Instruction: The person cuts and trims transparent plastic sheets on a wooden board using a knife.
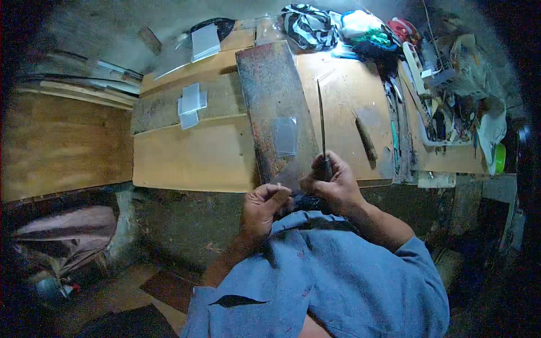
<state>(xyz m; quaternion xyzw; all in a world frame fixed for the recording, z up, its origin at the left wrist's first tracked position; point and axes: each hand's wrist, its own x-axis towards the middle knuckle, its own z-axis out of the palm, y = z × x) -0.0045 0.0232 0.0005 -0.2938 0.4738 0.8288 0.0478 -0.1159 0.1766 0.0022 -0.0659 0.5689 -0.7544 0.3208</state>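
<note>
My right hand [335,181] is closed around the dark handle of a long, thin, pointed tool [322,121], whose narrow blade points away from me; whether it is a knife or a file I cannot tell. Close to my body, my left hand [266,205] pinches the edge of a faint clear sheet [288,176], which reaches across towards the right hand. Just beyond the hands, a clear rectangular piece [284,137] lies on a dark, worn board [270,79] on the table.
Stacked clear pieces [192,104] and a white stack [205,42] lie left of the board. Right of it rests another dark-handled tool [364,138]. A white tray of tools [445,142] stands at the right; bags [310,27] sit at the back. The table's front edge [191,190] faces me.
</note>
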